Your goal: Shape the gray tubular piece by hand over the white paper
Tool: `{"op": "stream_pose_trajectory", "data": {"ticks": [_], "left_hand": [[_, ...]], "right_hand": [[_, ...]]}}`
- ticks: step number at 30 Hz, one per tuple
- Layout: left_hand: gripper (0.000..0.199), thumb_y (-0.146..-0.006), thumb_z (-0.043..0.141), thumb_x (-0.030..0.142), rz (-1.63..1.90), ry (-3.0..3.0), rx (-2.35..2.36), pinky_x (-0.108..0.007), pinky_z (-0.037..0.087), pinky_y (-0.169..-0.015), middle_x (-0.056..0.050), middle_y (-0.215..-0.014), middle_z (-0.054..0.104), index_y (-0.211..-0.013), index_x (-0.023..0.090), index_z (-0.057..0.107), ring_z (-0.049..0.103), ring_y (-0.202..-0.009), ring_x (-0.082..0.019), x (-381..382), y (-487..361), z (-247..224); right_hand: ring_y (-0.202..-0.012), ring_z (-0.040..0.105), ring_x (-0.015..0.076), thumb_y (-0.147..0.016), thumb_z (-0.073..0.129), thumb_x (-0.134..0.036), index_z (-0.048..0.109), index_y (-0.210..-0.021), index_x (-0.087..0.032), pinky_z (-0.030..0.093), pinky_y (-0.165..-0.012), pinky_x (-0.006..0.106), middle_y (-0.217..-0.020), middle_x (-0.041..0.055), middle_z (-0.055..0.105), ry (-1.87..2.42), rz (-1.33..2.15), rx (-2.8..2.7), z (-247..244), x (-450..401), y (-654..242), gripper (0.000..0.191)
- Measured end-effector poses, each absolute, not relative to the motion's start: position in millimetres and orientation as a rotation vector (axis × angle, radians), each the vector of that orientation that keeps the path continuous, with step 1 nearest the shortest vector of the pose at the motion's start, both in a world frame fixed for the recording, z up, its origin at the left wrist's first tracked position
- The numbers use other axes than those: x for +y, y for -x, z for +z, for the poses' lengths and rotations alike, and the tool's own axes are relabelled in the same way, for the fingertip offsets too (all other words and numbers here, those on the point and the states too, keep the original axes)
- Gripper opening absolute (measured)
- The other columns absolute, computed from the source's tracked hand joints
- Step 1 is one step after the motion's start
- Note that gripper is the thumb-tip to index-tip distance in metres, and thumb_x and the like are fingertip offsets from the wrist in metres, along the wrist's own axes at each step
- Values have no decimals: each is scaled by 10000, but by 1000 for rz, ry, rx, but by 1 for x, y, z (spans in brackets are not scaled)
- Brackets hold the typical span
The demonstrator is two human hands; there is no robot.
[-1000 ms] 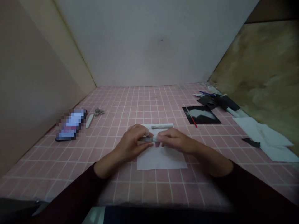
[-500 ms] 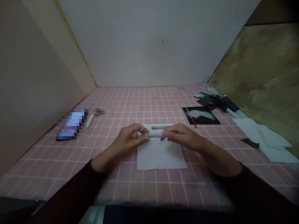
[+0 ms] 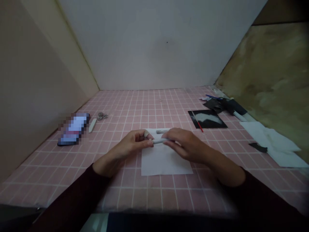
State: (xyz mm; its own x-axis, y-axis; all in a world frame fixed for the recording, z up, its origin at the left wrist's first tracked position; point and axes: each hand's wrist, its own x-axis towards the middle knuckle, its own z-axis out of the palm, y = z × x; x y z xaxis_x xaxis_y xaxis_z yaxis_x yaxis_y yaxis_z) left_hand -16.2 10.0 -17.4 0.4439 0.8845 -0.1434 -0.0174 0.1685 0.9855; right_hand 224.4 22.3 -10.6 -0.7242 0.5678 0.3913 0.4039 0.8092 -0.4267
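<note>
While both hands are working above the white sheet (image 3: 166,164), the pale rod (image 3: 158,141) is lying roughly crosswise between them, its ends partly hidden by fingers.

Left hand (image 3: 134,142): thumb and fingertips are closing in a pinch at the rod's left end, the other fingers curling loosely. Right hand (image 3: 189,144): thumb and fingers are pinching the rod towards its right end, the palm facing down and the grip nearly closed.

Grey stick (image 3: 161,131), one: resting on the far part of the white sheet, just beyond the rod, its right end passing out of sight behind the right hand.

To the left, on the pink checked cloth (image 3: 127,187): phone (image 3: 74,129), one, its screen glowing and partly pixelated; white strip (image 3: 92,125), one, round-ended, lying just beside it; looped metal item (image 3: 102,115), resting near the strip's far end, too small to identify.

To the right: black sheet (image 3: 221,125), one, bearing a whitish patch; red-ended stick (image 3: 198,123), one, lying slantwise across its left part; dark pieces (image 3: 213,105), several, heaping beyond it, with a blue item (image 3: 211,96) showing at the back; white papers (image 3: 267,138), overlapping; dark scrap (image 3: 258,147), one, curving at their near left edge.
</note>
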Motion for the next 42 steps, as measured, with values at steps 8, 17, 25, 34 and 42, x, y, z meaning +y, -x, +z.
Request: {"op": "stream_pose_trajectory", "data": {"ticks": [8,17,25,34,42], "left_hand": [[254,-771,798,328,780,-1265,924,-257,427,-660,-10,-818,646,-899,165,650,580,-711,-129,9,18,-16],[173,-842,742,289,863,-1797,941,-251,440,-657,-4,-822,642,-940,172,660,580,-719,-131,10,19,-15],[139,-885,712,265,967,-2447,956,-342,482,-823,-41,-907,725,-991,189,662,667,-873,-199,10,19,-17],[154,-868,711,291,956,-2111,1066,-296,471,-763,-40,-909,704,-958,172,672,639,-826,-174,8,22,-11],[219,-807,760,341,882,-1544,997,-253,422,-698,-6,-814,624,-862,156,659,561,-755,-130,11,20,-13]], "right_hand": [[-673,528,144,-1020,455,-318,605,-825,-156,370,-659,279,-753,36,611,817,641,-2433,-8,21,-222,295],[-615,448,122,-963,478,-479,676,-777,-154,328,-604,271,-646,-9,503,919,1276,-2207,-9,29,-225,424],[-486,321,80,-832,616,-618,663,-697,-148,232,-493,251,-527,-46,413,1049,1830,-1813,-14,35,-227,491],[-479,307,82,-930,517,-544,642,-751,-152,252,-498,256,-536,-65,369,952,1592,-1959,-10,33,-229,448],[-760,572,153,-972,543,-318,660,-934,-163,401,-697,276,-842,37,656,905,848,-2245,-3,25,-230,198]]}}
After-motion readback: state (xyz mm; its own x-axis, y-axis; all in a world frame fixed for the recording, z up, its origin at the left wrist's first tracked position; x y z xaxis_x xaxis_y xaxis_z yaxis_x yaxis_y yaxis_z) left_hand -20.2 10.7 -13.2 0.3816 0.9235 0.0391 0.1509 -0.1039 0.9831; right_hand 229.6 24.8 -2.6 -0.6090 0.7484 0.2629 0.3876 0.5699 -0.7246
